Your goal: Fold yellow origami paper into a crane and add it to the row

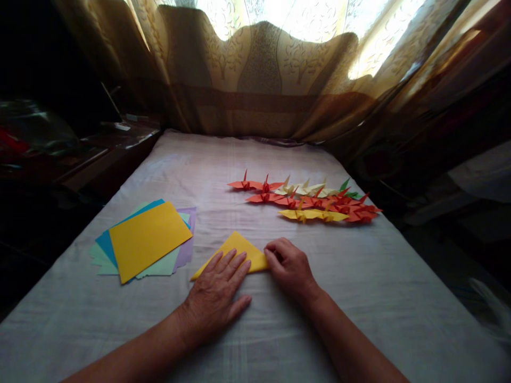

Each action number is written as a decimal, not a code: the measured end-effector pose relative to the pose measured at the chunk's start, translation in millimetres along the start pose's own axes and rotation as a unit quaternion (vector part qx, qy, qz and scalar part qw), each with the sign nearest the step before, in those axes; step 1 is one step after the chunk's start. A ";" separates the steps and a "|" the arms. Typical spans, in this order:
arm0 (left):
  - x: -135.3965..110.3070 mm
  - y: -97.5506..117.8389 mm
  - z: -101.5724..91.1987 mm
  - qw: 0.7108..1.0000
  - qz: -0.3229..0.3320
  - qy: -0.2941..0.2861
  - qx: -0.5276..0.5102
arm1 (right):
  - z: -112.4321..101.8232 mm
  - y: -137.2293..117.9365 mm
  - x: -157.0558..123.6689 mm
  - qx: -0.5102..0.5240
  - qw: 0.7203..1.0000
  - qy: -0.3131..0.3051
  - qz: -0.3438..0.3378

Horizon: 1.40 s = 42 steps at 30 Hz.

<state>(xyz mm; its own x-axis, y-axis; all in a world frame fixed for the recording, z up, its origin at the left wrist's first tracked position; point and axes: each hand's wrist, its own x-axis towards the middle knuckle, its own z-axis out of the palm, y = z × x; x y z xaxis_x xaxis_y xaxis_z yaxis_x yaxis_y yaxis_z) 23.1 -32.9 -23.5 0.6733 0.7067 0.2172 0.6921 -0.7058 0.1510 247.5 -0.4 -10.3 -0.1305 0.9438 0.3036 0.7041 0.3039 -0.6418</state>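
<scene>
A yellow sheet of origami paper (pixel 239 244), folded into a triangle, lies on the cloth-covered surface with its peak pointing away from me. My left hand (pixel 217 287) rests flat across its left half, fingers stretched out and thumb apart. At the triangle's right corner my right hand (pixel 290 267) is closed, thumb and forefinger pinching the tip of the paper. The fingers of the left hand hide part of the lower edge.
Left of my hands lies a stack of coloured paper (pixel 149 242), yellow on top of blue, pale green and purple. Several folded paper cranes (pixel 315 202) in red, cream, yellow and green stand in rows at the back right. A patterned curtain (pixel 263 69) hangs behind the far edge.
</scene>
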 end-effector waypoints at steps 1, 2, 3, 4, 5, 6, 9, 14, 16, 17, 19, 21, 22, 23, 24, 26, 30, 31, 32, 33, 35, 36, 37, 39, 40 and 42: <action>0.3 -0.4 -0.2 1.000 0.002 0.000 0.004 | -3.0 4.1 3.0 0.031 0.999 0.014 0.031; 0.5 -0.9 -0.3 1.000 0.005 0.001 0.007 | -6.1 8.5 6.2 0.054 0.996 0.017 0.062; 0.7 -1.4 -0.4 1.000 0.007 0.002 0.009 | -9.2 12.8 9.2 0.075 0.993 0.014 0.089; 0.8 -2.0 -0.3 1.000 0.008 0.004 0.009 | -12.1 16.4 11.9 0.096 0.989 0.009 0.115; 0.8 -2.5 -0.2 1.000 0.009 0.007 0.009 | -14.7 18.9 14.0 0.111 0.985 0.003 0.133; 0.8 -2.9 0.0 1.000 0.010 0.009 0.008 | -16.9 20.0 15.3 0.116 0.983 -0.003 0.142; 0.7 -3.9 1.1 1.000 0.013 0.014 0.008 | -21.5 14.4 15.2 0.089 0.985 -0.038 0.141; 0.9 -4.1 3.0 1.000 0.015 0.021 0.007 | -28.4 -5.4 11.7 0.028 0.978 -0.151 0.140; 1.5 -3.7 2.4 1.000 0.014 0.019 0.005 | -31.7 -9.4 11.8 0.017 0.974 -0.172 0.146; 1.9 -3.5 1.8 1.000 0.012 0.017 0.004 | -33.2 -10.4 12.0 0.011 0.973 -0.178 0.147; 2.8 -3.1 0.1 1.000 0.012 0.010 0.006 | -35.6 -11.2 12.2 -0.007 0.971 -0.189 0.146; 3.4 -2.9 -1.3 1.000 0.015 0.004 0.011 | -37.3 -10.9 12.1 -0.023 0.970 -0.199 0.140; 3.6 -3.0 -1.8 1.000 0.017 0.002 0.013 | -38.3 -10.3 12.1 -0.027 0.969 -0.204 0.137; 3.7 -3.1 -2.0 1.000 0.018 0.002 0.014 | -39.7 -9.1 12.3 -0.030 0.968 -0.210 0.136; 3.7 -3.3 -2.0 1.000 0.017 0.002 0.014 | -41.8 -7.5 12.7 -0.030 0.966 -0.218 0.137; 3.5 -3.7 -1.4 1.000 0.014 0.003 0.010 | -48.6 -3.1 14.1 -0.030 0.958 -0.241 0.151; 3.5 -4.1 -0.4 1.000 0.013 0.003 0.011 | -68.8 -0.5 15.3 -0.044 0.940 -0.293 0.168; 3.7 -4.1 -0.4 1.000 0.015 0.004 0.014 | -72.8 -3.9 14.1 -0.051 0.939 -0.302 0.158; 3.9 -4.0 -0.5 1.000 0.018 0.005 0.017 | -75.4 -9.5 12.1 -0.059 0.940 -0.303 0.142; 4.1 -3.8 -0.7 1.000 0.020 0.006 0.021 | -76.3 -16.8 9.2 -0.062 0.942 -0.307 0.120; 4.3 -3.4 -0.9 0.999 0.020 0.008 0.028 | -73.2 -35.0 1.7 -0.082 0.937 -0.332 0.077; 4.4 -3.1 -0.8 0.999 0.019 0.010 0.032 | -69.7 -44.3 -2.5 -0.107 0.927 -0.354 0.059; 4.3 -3.0 -0.6 0.999 0.017 0.011 0.037 | -65.6 -52.8 -6.6 -0.133 0.914 -0.382 0.039; 4.1 -2.9 0.1 0.999 0.016 0.014 0.047 | -57.6 -65.4 -13.8 -0.178 0.893 -0.412 0.032; 4.0 -3.0 0.4 0.999 0.017 0.015 0.050 | -54.6 -69.3 -16.4 -0.192 0.889 -0.414 0.033; 3.9 -3.4 0.7 0.998 0.018 0.015 0.051 | -51.4 -73.3 -19.6 -0.206 0.885 -0.415 0.036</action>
<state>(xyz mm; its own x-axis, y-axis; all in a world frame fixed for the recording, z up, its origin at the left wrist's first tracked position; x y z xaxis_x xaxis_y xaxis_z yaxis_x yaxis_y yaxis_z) 23.6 -27.7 -23.8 0.6913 0.6778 0.2505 0.6915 -0.7211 0.0430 234.4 -47.8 67.0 -0.4225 0.7807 -0.4604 0.9041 0.3275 -0.2744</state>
